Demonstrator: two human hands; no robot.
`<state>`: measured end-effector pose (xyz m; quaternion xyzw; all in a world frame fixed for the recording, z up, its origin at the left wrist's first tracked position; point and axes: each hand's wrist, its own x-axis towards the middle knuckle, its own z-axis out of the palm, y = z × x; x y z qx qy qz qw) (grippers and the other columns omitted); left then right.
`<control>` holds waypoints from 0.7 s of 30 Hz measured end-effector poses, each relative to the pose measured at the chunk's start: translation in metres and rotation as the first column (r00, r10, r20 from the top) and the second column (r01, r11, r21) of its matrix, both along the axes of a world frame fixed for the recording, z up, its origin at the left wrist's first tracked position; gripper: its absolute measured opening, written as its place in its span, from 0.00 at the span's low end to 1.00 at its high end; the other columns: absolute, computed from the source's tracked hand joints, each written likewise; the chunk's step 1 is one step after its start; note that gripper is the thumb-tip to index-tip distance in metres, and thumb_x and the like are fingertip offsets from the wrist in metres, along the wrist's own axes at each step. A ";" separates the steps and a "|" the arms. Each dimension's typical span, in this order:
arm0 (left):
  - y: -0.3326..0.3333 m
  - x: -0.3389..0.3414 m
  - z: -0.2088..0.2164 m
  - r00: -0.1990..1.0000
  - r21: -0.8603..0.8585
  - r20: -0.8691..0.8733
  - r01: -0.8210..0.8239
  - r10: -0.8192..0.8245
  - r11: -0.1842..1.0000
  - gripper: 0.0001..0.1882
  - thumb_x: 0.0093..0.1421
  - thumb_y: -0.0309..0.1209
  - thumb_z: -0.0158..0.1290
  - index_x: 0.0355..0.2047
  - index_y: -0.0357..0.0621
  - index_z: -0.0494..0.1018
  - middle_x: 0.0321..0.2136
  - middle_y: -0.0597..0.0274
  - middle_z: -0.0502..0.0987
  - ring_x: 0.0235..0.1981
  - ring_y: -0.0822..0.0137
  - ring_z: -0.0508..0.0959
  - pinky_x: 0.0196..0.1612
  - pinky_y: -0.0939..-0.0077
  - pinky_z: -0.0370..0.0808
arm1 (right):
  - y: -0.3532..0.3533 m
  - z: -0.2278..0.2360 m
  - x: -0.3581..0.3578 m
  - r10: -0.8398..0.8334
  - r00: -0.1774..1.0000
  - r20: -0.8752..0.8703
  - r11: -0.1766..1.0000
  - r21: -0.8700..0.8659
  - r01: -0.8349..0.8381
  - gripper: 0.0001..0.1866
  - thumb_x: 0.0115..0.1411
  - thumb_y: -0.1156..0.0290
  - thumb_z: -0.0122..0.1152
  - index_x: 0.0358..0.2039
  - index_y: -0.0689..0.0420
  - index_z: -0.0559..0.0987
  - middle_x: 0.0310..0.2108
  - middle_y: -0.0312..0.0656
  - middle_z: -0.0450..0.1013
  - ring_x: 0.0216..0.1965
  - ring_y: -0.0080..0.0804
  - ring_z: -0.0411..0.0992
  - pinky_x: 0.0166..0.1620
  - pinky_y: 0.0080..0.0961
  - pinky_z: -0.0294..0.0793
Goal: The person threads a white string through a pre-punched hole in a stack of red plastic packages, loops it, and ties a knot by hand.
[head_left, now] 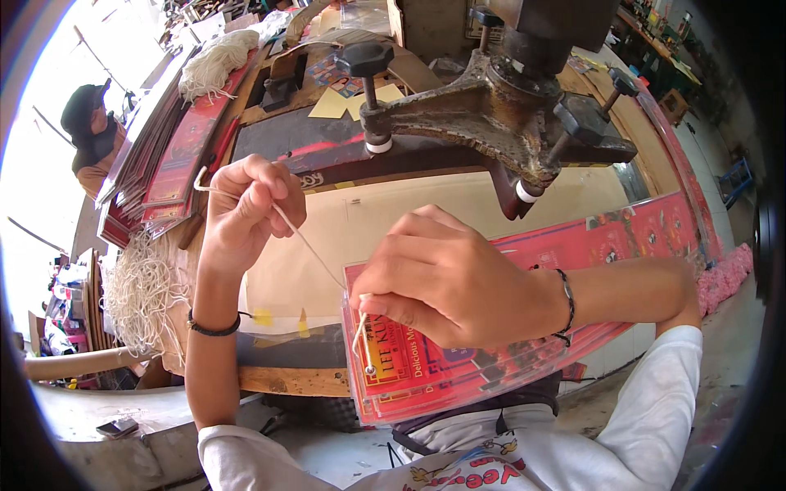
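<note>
A thin white string [308, 243] runs taut between my two hands. My left hand [252, 209], raised on the left, pinches it near one end, and a short curled tip sticks out past the fingers. My right hand [458, 282] is closed on the same string lower down, thumb against fingers. From there the string drops to a metal eyelet [370, 371] in the corner of a stack of red printed plastic-covered sheets [458, 393]. The stack lies under my right hand, close to my body; part of it is hidden by that hand and forearm.
A dark metal press [491, 106] with black knobs stands over the bench. Piled red sheets [184, 159] lie at the left, with a white string skein [217, 64] on top and loose strings [143, 286] hanging nearby. A person [94, 131] is beyond them.
</note>
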<state>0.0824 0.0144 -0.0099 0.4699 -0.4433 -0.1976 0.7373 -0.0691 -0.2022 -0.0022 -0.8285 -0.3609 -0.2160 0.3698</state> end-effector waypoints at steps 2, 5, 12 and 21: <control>0.001 -0.001 0.000 0.998 -0.009 -0.023 0.053 -0.053 0.999 0.14 0.58 0.36 0.62 0.32 0.39 0.72 0.22 0.57 0.75 0.19 0.70 0.73 0.21 0.79 0.70 | 0.001 0.001 0.000 0.012 1.000 -0.010 1.000 0.024 -0.012 0.02 0.62 0.73 0.59 0.34 0.55 0.77 0.32 0.35 0.75 0.35 0.38 0.71 0.41 0.34 0.71; -0.004 -0.005 0.000 0.983 -0.034 -0.074 0.166 -0.169 0.985 0.13 0.54 0.26 0.64 0.35 0.34 0.73 0.27 0.51 0.79 0.24 0.66 0.79 0.26 0.76 0.76 | -0.001 -0.001 -0.002 0.118 0.991 -0.068 0.985 0.135 -0.108 0.02 0.62 0.74 0.58 0.35 0.57 0.76 0.31 0.37 0.75 0.33 0.38 0.72 0.41 0.35 0.72; -0.014 -0.022 0.004 0.970 0.109 -0.014 0.241 -0.241 0.964 0.08 0.59 0.25 0.59 0.36 0.31 0.79 0.29 0.54 0.79 0.32 0.66 0.81 0.36 0.76 0.79 | -0.006 0.006 -0.007 0.398 0.879 0.262 0.897 0.088 -0.432 0.09 0.55 0.73 0.63 0.36 0.57 0.75 0.32 0.37 0.72 0.32 0.32 0.74 0.37 0.33 0.77; -0.010 -0.016 0.011 0.974 0.198 0.217 0.016 -0.060 0.980 0.06 0.56 0.18 0.60 0.36 0.33 0.80 0.31 0.55 0.79 0.33 0.68 0.80 0.38 0.77 0.78 | -0.008 0.002 -0.005 0.583 0.771 0.255 0.753 0.187 -0.631 0.10 0.57 0.77 0.60 0.39 0.62 0.72 0.38 0.46 0.74 0.34 0.41 0.76 0.31 0.28 0.80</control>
